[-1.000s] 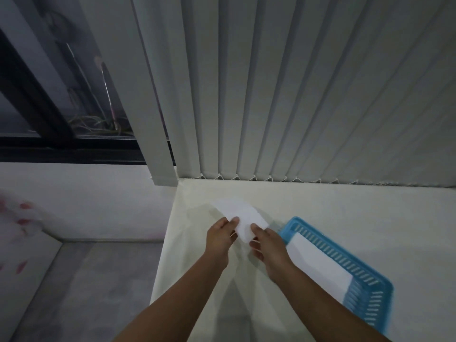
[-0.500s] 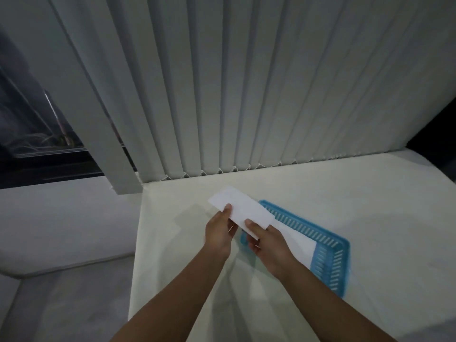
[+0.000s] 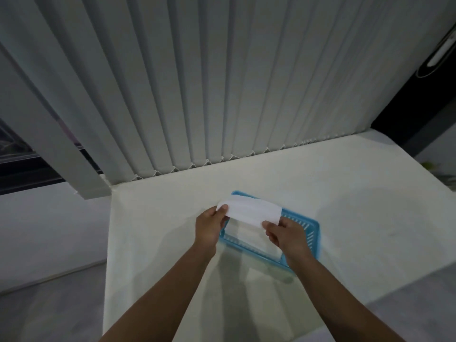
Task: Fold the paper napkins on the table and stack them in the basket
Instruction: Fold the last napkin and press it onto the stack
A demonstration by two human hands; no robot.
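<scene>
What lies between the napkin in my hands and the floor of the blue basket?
In the head view, a white napkin stack already lies in the basket, directly under the folded napkin held above it.

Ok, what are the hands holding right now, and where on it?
A folded napkin, over the basket: left hand pinches its left end, right hand its right end.

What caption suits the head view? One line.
Left hand and right hand hold a folded napkin over the blue basket.
</scene>
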